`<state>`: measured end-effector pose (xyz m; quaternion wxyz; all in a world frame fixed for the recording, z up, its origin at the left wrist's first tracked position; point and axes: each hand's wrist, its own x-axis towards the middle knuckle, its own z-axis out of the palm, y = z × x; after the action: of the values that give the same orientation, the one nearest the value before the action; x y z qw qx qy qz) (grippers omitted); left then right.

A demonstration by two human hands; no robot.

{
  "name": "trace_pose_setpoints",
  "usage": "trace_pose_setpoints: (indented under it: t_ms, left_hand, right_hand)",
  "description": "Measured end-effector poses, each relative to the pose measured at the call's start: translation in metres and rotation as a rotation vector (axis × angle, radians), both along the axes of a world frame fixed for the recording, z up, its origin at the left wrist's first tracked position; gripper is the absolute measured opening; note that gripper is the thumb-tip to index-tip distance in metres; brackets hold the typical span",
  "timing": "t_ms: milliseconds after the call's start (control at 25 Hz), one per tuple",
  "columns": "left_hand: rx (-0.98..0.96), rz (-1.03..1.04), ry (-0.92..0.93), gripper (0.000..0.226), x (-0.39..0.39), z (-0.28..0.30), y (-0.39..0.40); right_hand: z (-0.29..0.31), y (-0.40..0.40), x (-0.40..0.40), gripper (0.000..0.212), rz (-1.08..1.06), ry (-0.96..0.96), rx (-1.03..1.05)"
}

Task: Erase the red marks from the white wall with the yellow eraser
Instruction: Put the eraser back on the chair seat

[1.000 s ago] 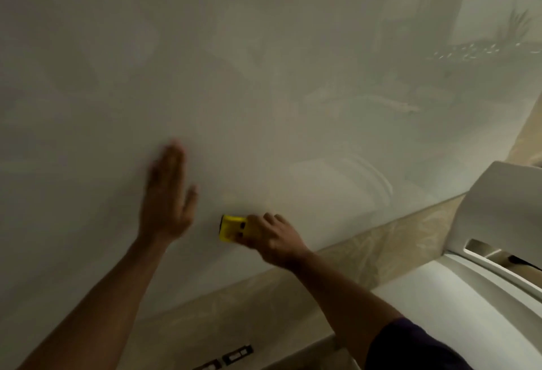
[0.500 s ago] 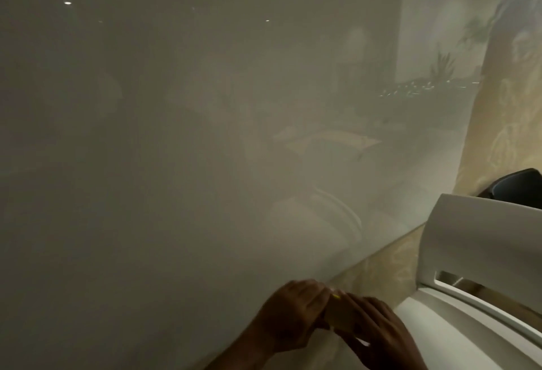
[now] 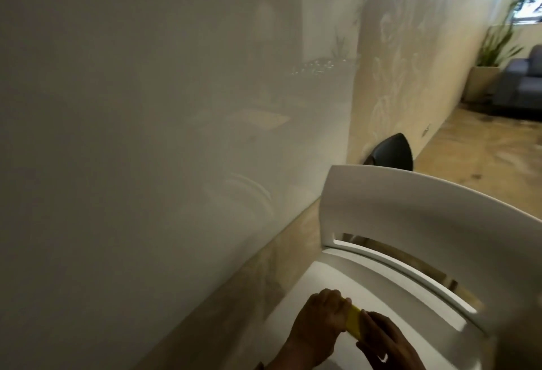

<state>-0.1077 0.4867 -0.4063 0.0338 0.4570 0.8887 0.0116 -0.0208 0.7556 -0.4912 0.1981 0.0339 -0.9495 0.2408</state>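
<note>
The yellow eraser (image 3: 354,324) is held between both hands low in the head view, above a white chair seat. My left hand (image 3: 318,325) grips its left end with curled fingers. My right hand (image 3: 387,343) holds its right end from below. Only a narrow yellow strip shows between the fingers. The glossy white wall (image 3: 146,135) fills the left of the view, well away from the hands. No red marks show on the part of the wall I can see.
A white plastic chair (image 3: 425,217) stands right under my hands, its backrest toward the right. A dark rounded object (image 3: 391,151) sits behind it by the patterned beige wall (image 3: 410,61). A potted plant (image 3: 487,73) and a blue sofa (image 3: 522,82) stand far right.
One second ago my right hand rubbed the eraser on the wall with my left hand flat beside it. Both hands have since come off the wall and hold the eraser over the chair; the view swung right.
</note>
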Motion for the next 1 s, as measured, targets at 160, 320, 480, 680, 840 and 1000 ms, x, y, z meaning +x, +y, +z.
trace_pose_setpoints:
  t_ms: [160,320,480,680,840,1000]
  left_hand:
    - [-0.102,0.007,-0.109,0.059,0.015,-0.024,0.056]
    - [-0.066,0.042,-0.229,0.071,0.017,-0.046,0.083]
    - [-0.122,0.004,-0.237,0.081,0.009,-0.086,0.091]
    - [-0.112,0.028,-0.337,0.083,0.004,-0.107,0.105]
    - [-0.060,0.112,-0.435,0.081,-0.003,-0.122,0.111]
    - [-0.015,0.122,-0.472,0.078,-0.005,-0.134,0.115]
  right_hand:
    - [-0.002,-0.044,0.013,0.080,-0.069,-0.267,-0.169]
    - [-0.013,-0.018,0.027,0.071,-0.174,-0.291,-0.185]
    - [-0.038,-0.005,0.026,0.063,-0.242,-0.338,-0.161]
    - [-0.049,-0.005,0.014,0.065,-0.334,-0.461,-0.165]
    - [-0.055,-0.010,0.000,0.063,-0.368,-0.503,-0.113]
    - [-0.062,-0.012,-0.003,0.065,-0.427,-0.556,-0.091]
